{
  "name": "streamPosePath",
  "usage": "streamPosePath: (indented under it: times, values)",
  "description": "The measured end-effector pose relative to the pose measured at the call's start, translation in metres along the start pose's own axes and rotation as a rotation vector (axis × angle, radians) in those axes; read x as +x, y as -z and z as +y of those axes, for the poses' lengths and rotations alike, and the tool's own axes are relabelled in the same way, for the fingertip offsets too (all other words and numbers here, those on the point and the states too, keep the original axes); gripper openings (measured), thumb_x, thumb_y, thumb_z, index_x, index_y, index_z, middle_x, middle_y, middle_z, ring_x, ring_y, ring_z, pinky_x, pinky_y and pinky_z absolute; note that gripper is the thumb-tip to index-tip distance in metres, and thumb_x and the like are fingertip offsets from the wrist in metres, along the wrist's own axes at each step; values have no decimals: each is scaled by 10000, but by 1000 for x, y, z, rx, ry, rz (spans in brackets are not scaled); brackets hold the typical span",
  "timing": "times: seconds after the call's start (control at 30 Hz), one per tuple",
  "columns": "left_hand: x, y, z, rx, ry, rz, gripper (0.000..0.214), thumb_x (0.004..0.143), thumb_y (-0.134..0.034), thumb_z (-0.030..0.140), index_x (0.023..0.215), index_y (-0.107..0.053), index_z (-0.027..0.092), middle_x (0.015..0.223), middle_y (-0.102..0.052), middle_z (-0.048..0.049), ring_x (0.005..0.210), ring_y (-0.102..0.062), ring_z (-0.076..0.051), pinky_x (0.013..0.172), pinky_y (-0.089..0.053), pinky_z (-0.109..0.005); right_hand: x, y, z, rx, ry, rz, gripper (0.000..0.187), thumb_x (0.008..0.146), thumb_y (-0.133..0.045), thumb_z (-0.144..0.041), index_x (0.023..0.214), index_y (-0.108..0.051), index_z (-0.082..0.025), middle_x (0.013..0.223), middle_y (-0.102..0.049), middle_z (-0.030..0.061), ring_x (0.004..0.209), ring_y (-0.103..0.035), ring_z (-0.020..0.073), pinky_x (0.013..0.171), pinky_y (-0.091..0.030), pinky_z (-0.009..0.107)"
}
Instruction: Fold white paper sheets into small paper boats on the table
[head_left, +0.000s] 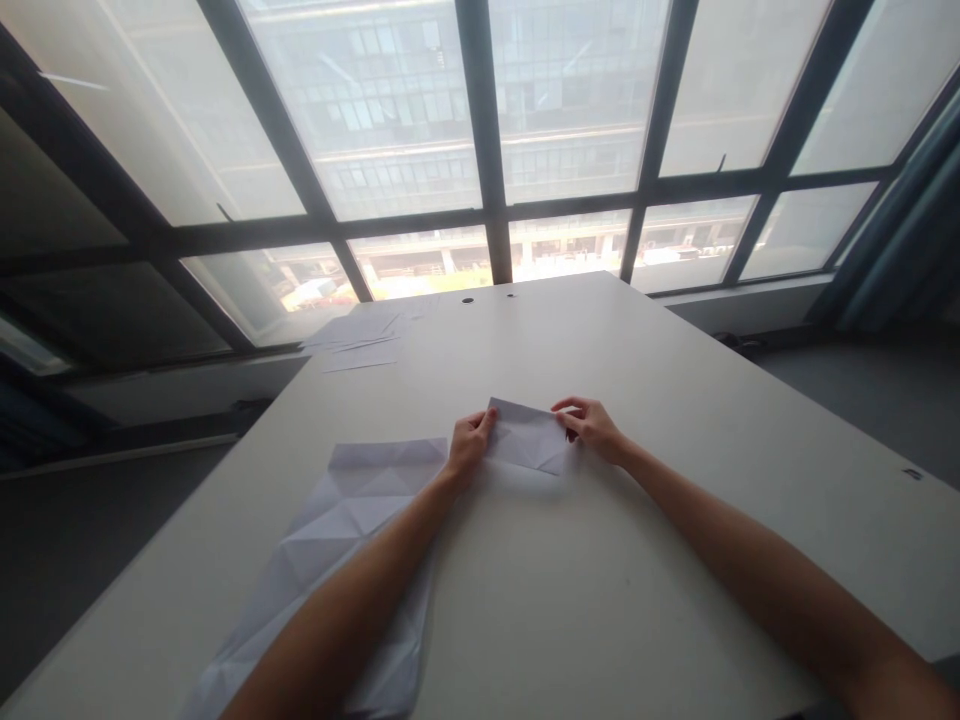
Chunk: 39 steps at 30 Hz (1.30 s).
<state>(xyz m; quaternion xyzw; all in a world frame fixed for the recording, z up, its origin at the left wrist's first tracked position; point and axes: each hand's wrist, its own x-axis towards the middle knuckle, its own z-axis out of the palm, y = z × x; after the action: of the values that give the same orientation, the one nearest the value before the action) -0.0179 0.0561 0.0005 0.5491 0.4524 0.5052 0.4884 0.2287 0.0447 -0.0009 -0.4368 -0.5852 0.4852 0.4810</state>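
Note:
A small folded sheet of white paper [527,437] is held between my two hands, tilted slightly above the white table [555,580]. My left hand [471,440] grips its left edge, the thumb lying on the near face. At the upper right corner, my right hand [590,428] pinches the paper between thumb and fingers. Crease lines cross the folded piece. Under and beside my left forearm lies a larger creased white sheet [345,520], partly hidden by the arm.
Several loose white sheets [358,335] lie at the table's far left edge. A dark round cable hole [468,300] is set in the far end of the tabletop. Beyond stand large framed windows [491,150], with a blue curtain [892,240] at the right.

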Motion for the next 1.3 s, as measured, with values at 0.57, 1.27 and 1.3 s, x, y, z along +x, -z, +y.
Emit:
streamPosePath:
  times: [0.57,1.27,1.3]
  values:
    - [-1,0,-1,-75,-67,154,563,727,-628,682,805,-684,128,709,-636,-42,648,-553,-162,563,-416,-239,-13,-27,-15,135,-127,-188,489,690,-776,-347,1113,-630,-149,821,-736,80,684,-705,204,574,-529,260]
    - [-12,-5,17,213,37,-292,597,729,-619,686,606,-641,103,491,-450,9,443,-343,-83,434,-198,-221,-9,-11,-15,-102,-79,-162,343,758,-677,-457,833,-743,-129,658,-667,25,534,-519,104,502,-373,221]
    - [-12,-5,18,222,34,-313,598,735,-613,684,604,-642,101,488,-447,9,440,-338,-81,433,-192,-221,-10,-11,-16,-97,-83,-182,381,782,-645,-490,828,-743,-125,643,-662,27,520,-510,102,496,-365,222]
